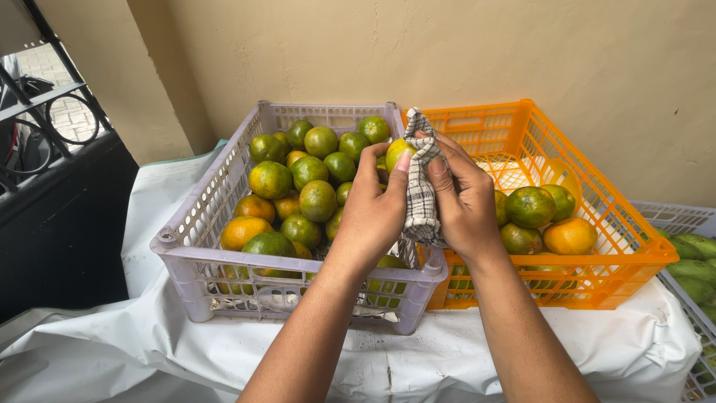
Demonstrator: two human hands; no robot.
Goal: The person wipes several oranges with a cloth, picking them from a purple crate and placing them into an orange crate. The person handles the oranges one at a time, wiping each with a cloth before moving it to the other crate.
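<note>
My left hand (pixel 374 209) holds a green-yellow citrus fruit (pixel 397 151) up over the gap between two crates. My right hand (pixel 462 198) grips a checked grey-and-white cloth (pixel 420 190) and presses it against the fruit. Below and left stands a pale lilac plastic crate (pixel 195 224) piled with several green and orange citrus fruits (pixel 307 183). To the right an orange plastic crate (pixel 589 186) holds a few of the same fruits (pixel 531 207).
Both crates rest on a table covered with white sheeting (pixel 447 351). At the far right a third pale crate (pixel 675 218) holds green mangoes (pixel 693 257). A beige wall (pixel 447 52) rises behind, and a black metal gate (pixel 52 127) stands at the left.
</note>
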